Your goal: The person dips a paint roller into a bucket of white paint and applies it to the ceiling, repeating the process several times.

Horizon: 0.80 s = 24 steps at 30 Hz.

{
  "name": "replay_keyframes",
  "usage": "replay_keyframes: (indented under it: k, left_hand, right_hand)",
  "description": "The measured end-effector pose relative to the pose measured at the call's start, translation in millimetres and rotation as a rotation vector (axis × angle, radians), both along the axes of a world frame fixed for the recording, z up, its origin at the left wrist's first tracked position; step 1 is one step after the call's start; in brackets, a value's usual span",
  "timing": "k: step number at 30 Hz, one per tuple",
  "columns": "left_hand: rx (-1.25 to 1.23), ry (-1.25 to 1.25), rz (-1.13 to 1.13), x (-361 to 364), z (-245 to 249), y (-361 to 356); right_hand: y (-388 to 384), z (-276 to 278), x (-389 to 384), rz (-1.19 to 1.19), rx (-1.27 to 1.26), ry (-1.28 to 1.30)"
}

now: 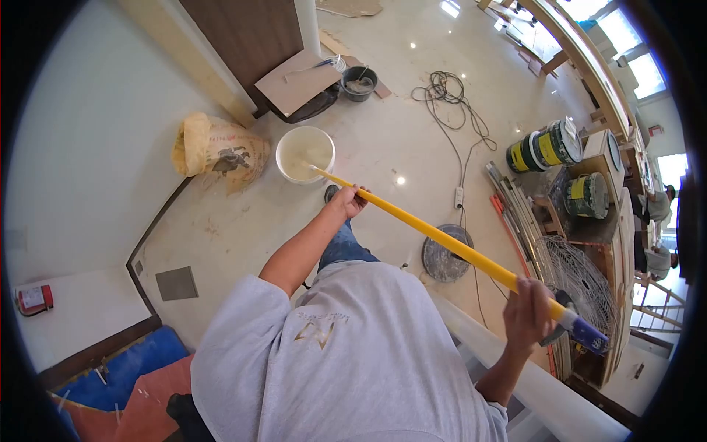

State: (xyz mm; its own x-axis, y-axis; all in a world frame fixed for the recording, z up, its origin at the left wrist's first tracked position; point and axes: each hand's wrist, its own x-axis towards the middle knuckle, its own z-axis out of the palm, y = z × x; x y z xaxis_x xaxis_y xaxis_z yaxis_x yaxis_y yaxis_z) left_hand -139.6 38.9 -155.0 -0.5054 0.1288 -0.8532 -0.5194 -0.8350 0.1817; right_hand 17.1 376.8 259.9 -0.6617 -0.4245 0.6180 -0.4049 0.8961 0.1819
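Note:
A long yellow pole [434,234] slants across in front of me, its pale tip reaching into a white bucket [329,162] with off-white material inside. My left hand [349,200] is closed around the pole a little above the bucket rim. Closer to the other end, which has a purple cap, my right hand [529,313] wraps round the pole with bent fingers. Left of the bucket leans a yellowish sack [234,151], its top rolled open and its print partly smeared.
Behind the bucket stand a black pail [359,94] and a board [298,82]. A tangled cable [460,103] runs along the floor past a grey round base [447,258]. At right are green-labelled buckets [556,144], metal lengths [519,214] and a wire fan guard [582,276]. Two people stand far right.

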Motion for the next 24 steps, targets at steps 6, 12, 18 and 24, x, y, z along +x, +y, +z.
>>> replay_keyframes:
  k: [6, 12, 18, 24]
  left_hand:
    - [0.098, 0.168, -0.040, 28, 84, 18]
    - [0.013, 0.055, -0.022, -2, 16, 6]
    - [0.114, 0.171, -0.160, 25, 74, 13]
    - [0.053, 0.084, -0.125, -10, -3, 3]
  right_hand:
    - [18, 41, 8, -0.167, -0.083, 0.216]
    - [-2, -5, -9, -0.021, -0.098, 0.007]
    - [28, 28, 8, -0.231, -0.109, 0.175]
    - [10, -13, -4, -0.020, -0.125, -0.016]
